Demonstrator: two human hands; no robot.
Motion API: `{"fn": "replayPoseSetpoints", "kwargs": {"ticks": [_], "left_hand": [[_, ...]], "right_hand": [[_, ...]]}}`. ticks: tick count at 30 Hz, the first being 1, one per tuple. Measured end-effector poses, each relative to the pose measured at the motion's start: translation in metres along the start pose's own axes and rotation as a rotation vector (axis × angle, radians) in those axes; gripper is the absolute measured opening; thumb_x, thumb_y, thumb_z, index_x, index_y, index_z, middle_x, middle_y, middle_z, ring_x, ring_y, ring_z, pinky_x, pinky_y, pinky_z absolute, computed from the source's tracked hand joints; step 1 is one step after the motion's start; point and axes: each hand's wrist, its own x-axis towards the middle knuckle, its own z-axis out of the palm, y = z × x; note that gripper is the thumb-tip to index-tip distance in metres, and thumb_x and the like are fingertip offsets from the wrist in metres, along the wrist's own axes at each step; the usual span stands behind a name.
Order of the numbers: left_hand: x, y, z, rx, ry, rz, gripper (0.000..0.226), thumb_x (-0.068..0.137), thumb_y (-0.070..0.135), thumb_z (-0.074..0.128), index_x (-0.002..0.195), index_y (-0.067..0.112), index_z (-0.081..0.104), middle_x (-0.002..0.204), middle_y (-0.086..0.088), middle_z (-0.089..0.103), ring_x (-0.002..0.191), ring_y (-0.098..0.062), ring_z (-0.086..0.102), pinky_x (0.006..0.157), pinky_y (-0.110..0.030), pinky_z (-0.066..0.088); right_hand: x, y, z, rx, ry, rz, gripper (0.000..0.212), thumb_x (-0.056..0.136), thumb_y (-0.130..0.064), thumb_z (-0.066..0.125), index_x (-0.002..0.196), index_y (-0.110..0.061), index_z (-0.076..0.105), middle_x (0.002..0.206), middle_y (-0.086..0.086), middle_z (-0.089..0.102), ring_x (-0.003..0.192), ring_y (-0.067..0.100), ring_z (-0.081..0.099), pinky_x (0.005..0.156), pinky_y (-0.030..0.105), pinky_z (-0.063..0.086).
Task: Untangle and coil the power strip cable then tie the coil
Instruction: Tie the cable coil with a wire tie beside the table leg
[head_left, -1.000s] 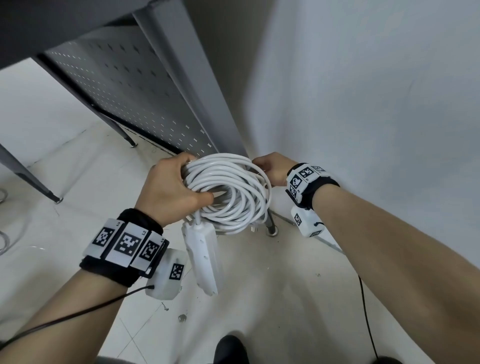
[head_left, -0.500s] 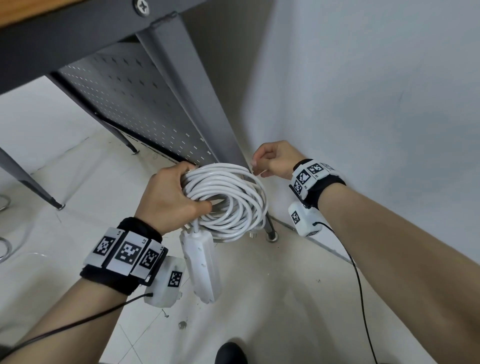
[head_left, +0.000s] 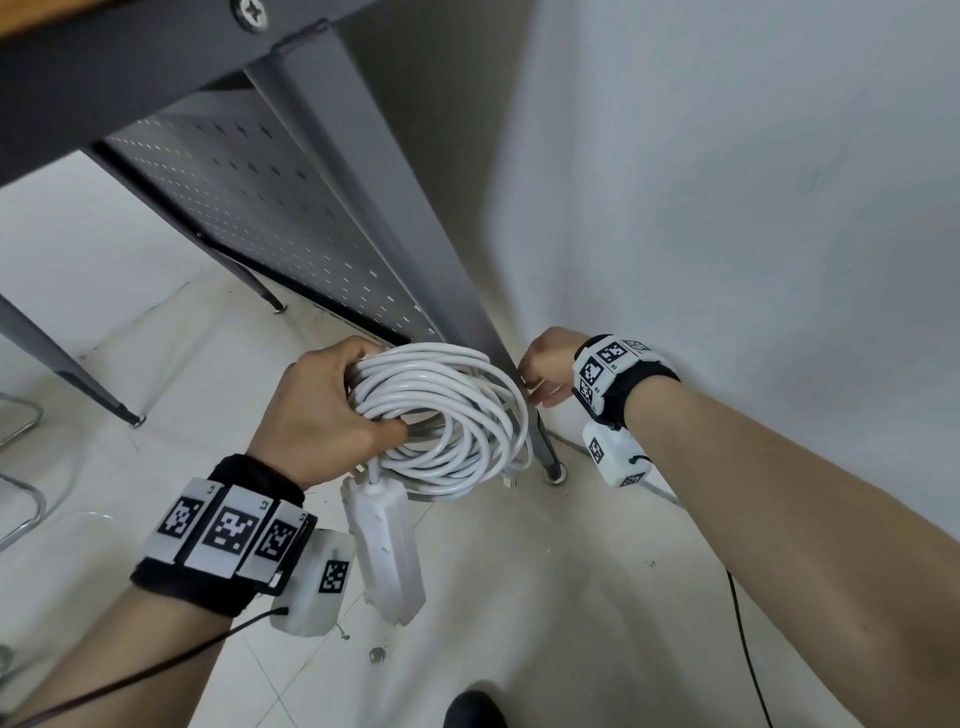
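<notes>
The white power strip cable (head_left: 441, 410) is wound into a round coil of several loops in front of me. My left hand (head_left: 317, 415) grips the coil's left side, thumb through the middle. The white power strip body (head_left: 387, 551) hangs straight down from the coil, below my left hand. My right hand (head_left: 550, 369) is at the coil's right edge with its fingers curled. Its fingertips meet the outer loops, and I cannot tell whether they pinch a strand.
A grey metal desk leg (head_left: 395, 208) runs down behind the coil to a foot (head_left: 553, 473) on the tiled floor. A perforated grey panel (head_left: 260, 208) stands behind it. A white wall (head_left: 727, 208) is close on the right. A dark shoe tip (head_left: 475, 709) shows at the bottom.
My right hand left the coil's right side, lifted up and away, and has come back down against the coil's right edge. My left hand kept its grip.
</notes>
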Motion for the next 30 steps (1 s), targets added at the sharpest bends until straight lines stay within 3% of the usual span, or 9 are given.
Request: {"fn": "replayPoseSetpoints", "kwargs": {"ticks": [4,7,12,16,19,22,25,28,30], "left_hand": [[-0.001,0.0,0.002,-0.013,-0.016,-0.002,0.042,0.048,0.019,0.072,0.088,0.024,0.064,0.071,0.002,0.068,0.065,-0.022,0.065,0.064,-0.041,0.057],[-0.002,0.001,0.002,-0.03,-0.029,-0.007,0.043,0.046,0.021,0.072,0.089,0.024,0.064,0.072,0.0,0.069,0.067,-0.026,0.066,0.066,-0.045,0.057],[-0.003,0.003,0.001,-0.049,-0.034,-0.015,0.048,0.042,0.032,0.07,0.089,0.026,0.063,0.072,0.002,0.069,0.067,-0.023,0.066,0.065,-0.043,0.058],[-0.002,0.004,0.004,-0.048,-0.028,-0.008,0.047,0.042,0.032,0.073,0.087,0.026,0.062,0.072,0.004,0.068,0.067,-0.022,0.066,0.065,-0.042,0.058],[-0.001,0.007,0.008,-0.064,0.009,-0.024,0.044,0.042,0.038,0.073,0.083,0.028,0.061,0.069,0.01,0.067,0.063,-0.015,0.064,0.06,-0.034,0.054],[0.0,0.013,0.011,-0.091,0.051,-0.05,0.047,0.038,0.046,0.068,0.08,0.027,0.059,0.067,0.017,0.066,0.059,-0.006,0.061,0.058,-0.023,0.047],[0.004,0.017,0.015,-0.102,0.079,-0.076,0.05,0.037,0.046,0.07,0.081,0.024,0.06,0.067,0.013,0.068,0.064,-0.009,0.065,0.063,-0.029,0.053],[0.008,0.022,0.019,-0.094,0.102,-0.109,0.044,0.041,0.037,0.074,0.082,0.023,0.061,0.072,0.009,0.07,0.071,-0.015,0.068,0.073,-0.038,0.058],[0.01,0.028,0.021,-0.117,0.115,-0.13,0.043,0.04,0.035,0.073,0.08,0.025,0.062,0.072,0.01,0.07,0.07,-0.013,0.068,0.073,-0.04,0.059]], "right_hand": [[-0.003,-0.01,-0.009,0.124,0.066,-0.044,0.022,0.084,-0.008,0.057,0.103,-0.01,0.066,0.109,0.014,0.071,0.095,0.027,0.072,0.09,0.042,0.058],[-0.01,-0.014,-0.002,0.067,-0.002,-0.105,0.041,0.081,-0.007,0.06,0.113,-0.032,0.059,0.124,0.002,0.061,0.113,0.027,0.06,0.092,0.044,0.056],[-0.017,-0.028,0.011,0.022,-0.034,-0.213,0.042,0.072,0.003,0.055,0.105,-0.02,0.068,0.107,0.018,0.069,0.092,0.033,0.065,0.089,0.058,0.055],[-0.026,-0.037,0.002,0.112,0.006,-0.285,0.044,0.078,0.005,0.051,0.106,-0.024,0.068,0.113,0.009,0.07,0.11,0.03,0.064,0.094,0.049,0.055],[-0.039,-0.048,-0.008,0.266,0.132,-0.349,0.034,0.082,0.007,0.047,0.086,-0.023,0.063,0.089,0.004,0.067,0.091,0.022,0.063,0.089,0.042,0.056],[-0.06,-0.066,-0.019,0.363,0.277,-0.463,0.03,0.084,0.012,0.043,0.077,-0.016,0.053,0.067,0.006,0.051,0.065,0.022,0.051,0.071,0.039,0.053],[-0.092,-0.082,-0.027,0.433,0.154,-0.603,0.03,0.086,0.014,0.041,0.074,-0.008,0.057,0.063,0.01,0.051,0.055,0.021,0.049,0.063,0.033,0.049],[-0.121,-0.093,-0.032,0.273,-0.014,-0.668,0.021,0.093,-0.015,0.051,0.089,-0.009,0.071,0.081,0.008,0.07,0.077,0.021,0.066,0.08,0.034,0.053],[-0.136,-0.096,-0.033,0.035,-0.06,-0.675,0.042,0.079,-0.051,0.064,0.106,-0.02,0.072,0.102,-0.002,0.075,0.099,0.012,0.069,0.094,0.031,0.051]]}}
